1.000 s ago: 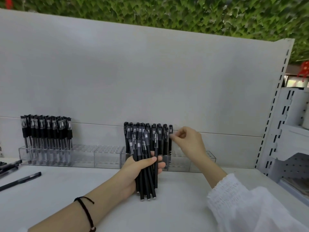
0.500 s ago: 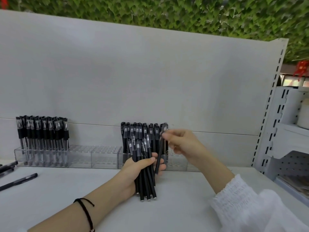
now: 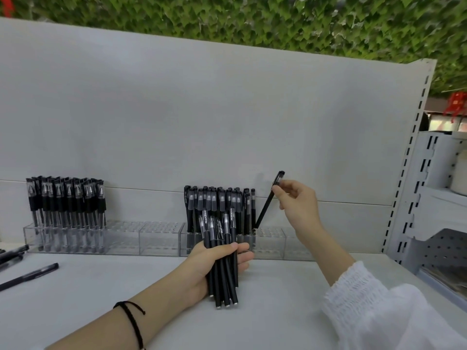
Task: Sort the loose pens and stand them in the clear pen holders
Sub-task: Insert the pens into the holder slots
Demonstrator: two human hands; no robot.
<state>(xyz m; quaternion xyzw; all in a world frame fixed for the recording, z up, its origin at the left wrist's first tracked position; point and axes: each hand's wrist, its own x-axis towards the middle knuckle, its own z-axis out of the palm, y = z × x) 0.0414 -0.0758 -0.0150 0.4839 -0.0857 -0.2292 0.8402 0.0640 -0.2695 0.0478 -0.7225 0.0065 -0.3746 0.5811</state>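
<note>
The pen (image 3: 264, 208) — judged light, stiff — is pinched near its cap by the right hand (image 3: 295, 202), a bundle (image 3: 223, 290) gripped in the left hand (image 3: 202, 263).

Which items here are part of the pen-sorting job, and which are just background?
Job: right hand pinching single tilted black pen; left hand gripping bundle of black pens; clear plastic pen holders; loose black pens at far left.
Lying about: green leaf wall; white perforated metal shelf unit; red hanging ornament.
</note>
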